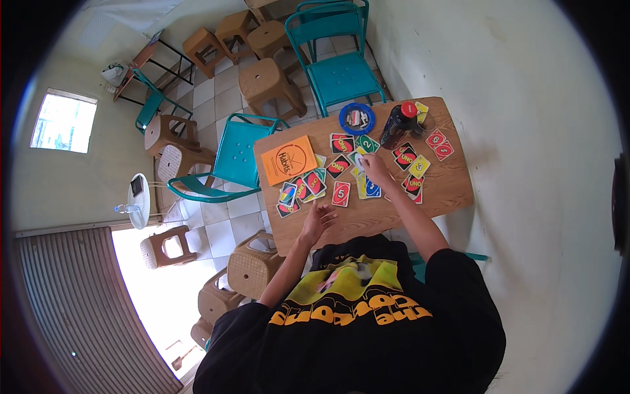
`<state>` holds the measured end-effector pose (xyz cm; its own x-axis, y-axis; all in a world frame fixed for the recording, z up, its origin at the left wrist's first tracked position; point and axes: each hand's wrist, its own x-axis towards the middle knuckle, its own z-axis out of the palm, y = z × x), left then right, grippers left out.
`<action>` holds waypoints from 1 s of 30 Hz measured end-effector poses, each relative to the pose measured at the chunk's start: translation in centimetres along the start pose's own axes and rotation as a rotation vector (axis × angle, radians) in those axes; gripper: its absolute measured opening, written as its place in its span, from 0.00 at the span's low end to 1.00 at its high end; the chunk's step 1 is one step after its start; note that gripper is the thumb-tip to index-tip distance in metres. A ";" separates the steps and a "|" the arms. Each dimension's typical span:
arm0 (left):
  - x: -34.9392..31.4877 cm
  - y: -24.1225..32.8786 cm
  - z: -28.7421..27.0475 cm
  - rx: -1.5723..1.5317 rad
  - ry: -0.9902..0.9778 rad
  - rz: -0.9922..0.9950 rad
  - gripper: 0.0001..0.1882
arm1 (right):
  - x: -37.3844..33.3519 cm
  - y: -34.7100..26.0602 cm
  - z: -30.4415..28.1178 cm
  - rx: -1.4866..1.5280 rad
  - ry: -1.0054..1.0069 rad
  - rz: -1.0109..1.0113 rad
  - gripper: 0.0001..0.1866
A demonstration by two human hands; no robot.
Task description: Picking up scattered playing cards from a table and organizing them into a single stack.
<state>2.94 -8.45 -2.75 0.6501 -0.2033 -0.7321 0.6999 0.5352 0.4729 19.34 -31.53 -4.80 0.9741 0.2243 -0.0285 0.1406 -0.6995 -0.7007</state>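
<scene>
On the wooden table (308, 238), playing cards lie face up and face down in loose groups. My right hand (376, 171) reaches over the middle of the table, its fingers closed on a pale card (359, 160) whose face I cannot make out. Just below that hand are a blue card (373, 188) and some yellow ones. My left hand (319, 222) hovers by the near edge with fingers apart, holding nothing. Nearest to it are a red card (340, 194) and a fanned group of face-down cards (314, 183). A green card (367, 144) lies beyond my right hand.
An orange book (289, 161) lies at the table's left. Toward the far side stand a blue round dish (357, 119) with small items and a dark bottle (398, 125) with a red cap. Teal chairs (341, 77) and brown stools (268, 84) surround the table; a wall rises on the right.
</scene>
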 end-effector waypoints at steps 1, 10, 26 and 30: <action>0.1 0.1 0.3 0.000 -0.037 0.032 0.26 | -0.4 -0.5 -0.3 0.287 -0.065 0.060 0.09; 0.5 0.7 4.6 -0.176 -0.213 0.119 0.22 | -8.1 -7.2 0.7 0.803 -0.386 0.229 0.11; -0.4 -0.4 1.6 -0.232 -0.033 0.113 0.22 | -6.8 -0.5 0.2 -0.302 -0.065 0.476 0.33; 0.0 -0.5 1.6 -0.250 -0.041 0.099 0.22 | -6.8 0.5 0.5 -0.356 -0.049 0.464 0.34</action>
<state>3.12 -10.07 -2.21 0.7264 -0.1701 -0.6659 0.5410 0.7391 0.4013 12.68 -33.04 -5.28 0.9398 -0.1350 -0.3139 -0.2398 -0.9149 -0.3246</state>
